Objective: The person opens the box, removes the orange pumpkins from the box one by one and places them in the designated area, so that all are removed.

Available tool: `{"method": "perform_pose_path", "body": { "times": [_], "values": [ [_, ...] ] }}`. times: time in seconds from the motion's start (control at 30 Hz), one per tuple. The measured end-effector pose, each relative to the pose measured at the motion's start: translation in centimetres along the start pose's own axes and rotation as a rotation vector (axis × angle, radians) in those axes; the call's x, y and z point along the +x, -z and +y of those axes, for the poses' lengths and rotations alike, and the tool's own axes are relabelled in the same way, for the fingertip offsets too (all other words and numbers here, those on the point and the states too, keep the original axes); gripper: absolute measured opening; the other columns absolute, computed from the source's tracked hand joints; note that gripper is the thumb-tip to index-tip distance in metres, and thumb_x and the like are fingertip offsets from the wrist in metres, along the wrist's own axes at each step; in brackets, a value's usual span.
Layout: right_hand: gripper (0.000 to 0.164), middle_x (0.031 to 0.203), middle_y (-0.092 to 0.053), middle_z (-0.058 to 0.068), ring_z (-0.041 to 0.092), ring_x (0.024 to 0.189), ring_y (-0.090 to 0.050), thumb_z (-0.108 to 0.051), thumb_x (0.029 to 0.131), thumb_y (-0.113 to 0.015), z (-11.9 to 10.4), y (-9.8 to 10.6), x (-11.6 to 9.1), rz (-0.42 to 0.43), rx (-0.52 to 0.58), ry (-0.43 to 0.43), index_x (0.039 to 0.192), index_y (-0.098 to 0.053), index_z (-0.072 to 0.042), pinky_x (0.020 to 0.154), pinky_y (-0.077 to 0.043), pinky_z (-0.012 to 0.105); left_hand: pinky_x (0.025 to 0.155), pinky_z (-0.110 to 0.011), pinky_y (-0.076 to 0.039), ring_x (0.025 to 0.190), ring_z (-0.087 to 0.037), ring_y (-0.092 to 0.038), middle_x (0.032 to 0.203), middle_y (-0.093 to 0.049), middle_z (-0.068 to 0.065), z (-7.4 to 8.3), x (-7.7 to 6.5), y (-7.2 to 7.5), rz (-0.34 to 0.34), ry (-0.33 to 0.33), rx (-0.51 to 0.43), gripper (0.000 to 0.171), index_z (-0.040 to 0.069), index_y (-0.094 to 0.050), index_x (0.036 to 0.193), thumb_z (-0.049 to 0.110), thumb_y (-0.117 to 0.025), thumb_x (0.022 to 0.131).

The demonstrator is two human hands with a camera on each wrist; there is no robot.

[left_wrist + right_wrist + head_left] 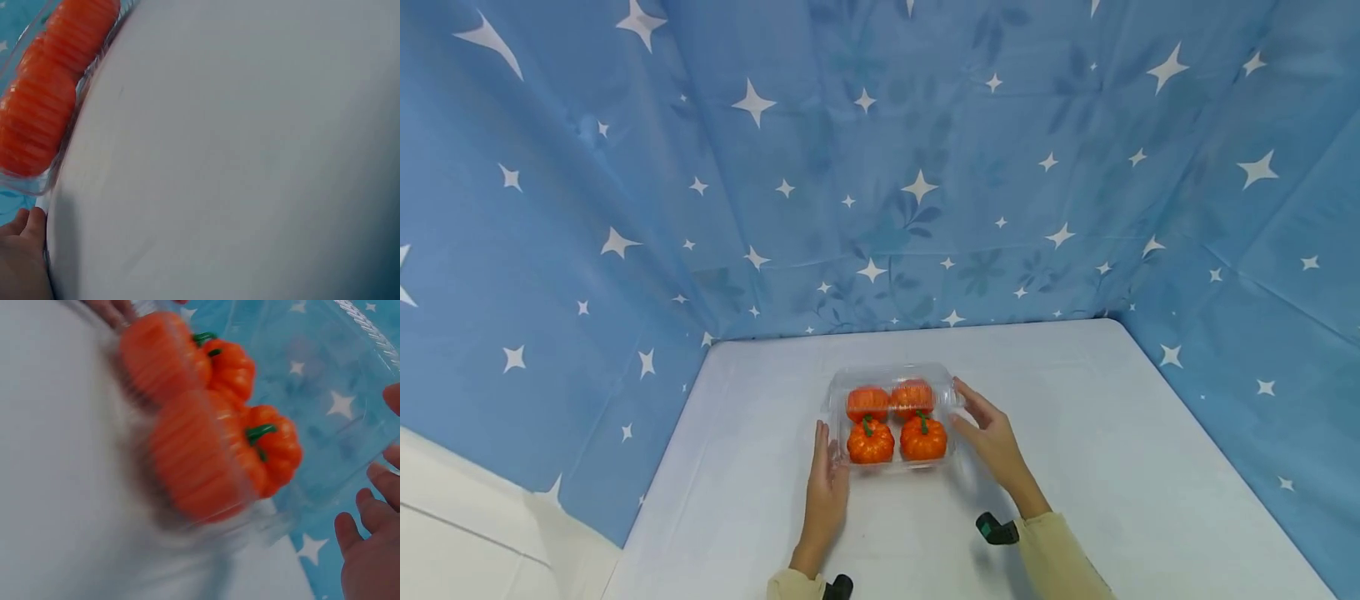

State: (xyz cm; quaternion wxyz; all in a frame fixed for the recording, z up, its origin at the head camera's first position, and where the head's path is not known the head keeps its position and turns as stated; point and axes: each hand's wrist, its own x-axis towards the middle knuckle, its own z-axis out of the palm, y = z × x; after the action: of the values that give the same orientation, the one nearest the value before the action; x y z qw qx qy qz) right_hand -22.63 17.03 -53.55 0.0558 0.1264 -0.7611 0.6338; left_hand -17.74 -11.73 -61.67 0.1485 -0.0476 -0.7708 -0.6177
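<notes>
A clear plastic clamshell box point(886, 467) holds several small orange toy pumpkins point(870, 442) with green stems. Its clear lid point(337, 369) stands partly raised, tilted over the rear pumpkins in the head view. At the box's left side, my left hand point(827, 497) lies with extended fingers along the wall. My right hand point(997, 441) is at the right edge of the lid, thumb and fingers spread apart. Loosely bent fingers point(375, 512) show beside the lid in the right wrist view; firm contact is unclear. The left wrist view catches only part of the left hand point(25, 256).
The box sits on a white table point(760, 400). A blue curtain point(880, 167) with white stars surrounds the table's back and sides. Black wrist devices point(997, 530) are worn near both sleeves point(1060, 558).
</notes>
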Motion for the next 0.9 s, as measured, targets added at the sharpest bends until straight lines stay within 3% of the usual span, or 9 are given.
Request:
{"method": "perform_pose_path", "body": {
  "times": [0.1, 0.27, 0.43, 0.63, 0.9],
  "values": [
    [0.055, 0.165, -0.045, 0.018, 0.041, 0.152, -0.042, -0.015, 0.109, -0.063, -1.2, 0.3, 2.1, 0.022, 0.018, -0.001, 0.16, -0.048, -0.001, 0.119, -0.037, 0.047, 0.122, -0.056, -0.031, 0.155, -0.044, -0.032, 0.178, -0.012, -0.018, -0.3, 0.8, 0.4, -0.079, -0.006, 0.058, 0.084, 0.002, -0.015, 0.171, 0.014, -0.066, 0.105],
    [0.056, 0.165, -0.045, 0.018, 0.037, 0.152, -0.041, -0.021, 0.111, -0.058, -2.5, 0.2, 5.8, 0.031, 0.042, -0.006, 0.162, -0.044, -0.004, 0.119, -0.04, 0.05, 0.123, -0.054, -0.028, 0.158, -0.04, -0.027, 0.179, -0.01, -0.015, -0.2, 1.8, 0.8, -0.188, 0.03, 0.174, 0.111, 0.001, -0.015, 0.171, 0.039, -0.085, 0.093],
    [0.059, 0.164, -0.043, 0.022, 0.038, 0.151, -0.042, -0.022, 0.113, -0.055, -3.3, 0.0, 9.4, 0.017, 0.091, -0.04, 0.166, -0.037, -0.005, 0.124, -0.034, 0.054, 0.122, -0.052, -0.032, 0.154, -0.042, -0.036, 0.179, -0.011, -0.015, 0.2, 2.7, 1.6, -0.227, 0.053, 0.19, 0.115, 0.001, -0.017, 0.171, 0.038, -0.089, 0.09],
    [0.066, 0.167, -0.036, 0.026, 0.04, 0.153, -0.036, -0.029, 0.114, -0.052, -3.0, 0.4, 13.0, -0.007, 0.16, -0.153, 0.17, -0.025, -0.003, 0.127, -0.026, 0.058, 0.123, -0.047, -0.032, 0.154, -0.037, -0.039, 0.179, -0.007, -0.013, 0.2, 3.8, 2.5, -0.304, 0.096, 0.152, 0.115, 0.004, -0.012, 0.172, 0.04, -0.087, 0.092],
    [0.074, 0.176, -0.016, 0.021, 0.036, 0.161, -0.022, -0.033, 0.116, -0.047, -1.3, 0.4, 15.0, -0.037, 0.256, -0.333, 0.17, -0.011, 0.003, 0.13, -0.02, 0.052, 0.123, -0.045, -0.032, 0.153, -0.038, -0.039, 0.179, -0.003, -0.012, -0.2, 4.1, 3.1, -0.341, 0.124, 0.106, 0.115, 0.005, -0.01, 0.172, 0.035, -0.087, 0.092]
  ]
}}
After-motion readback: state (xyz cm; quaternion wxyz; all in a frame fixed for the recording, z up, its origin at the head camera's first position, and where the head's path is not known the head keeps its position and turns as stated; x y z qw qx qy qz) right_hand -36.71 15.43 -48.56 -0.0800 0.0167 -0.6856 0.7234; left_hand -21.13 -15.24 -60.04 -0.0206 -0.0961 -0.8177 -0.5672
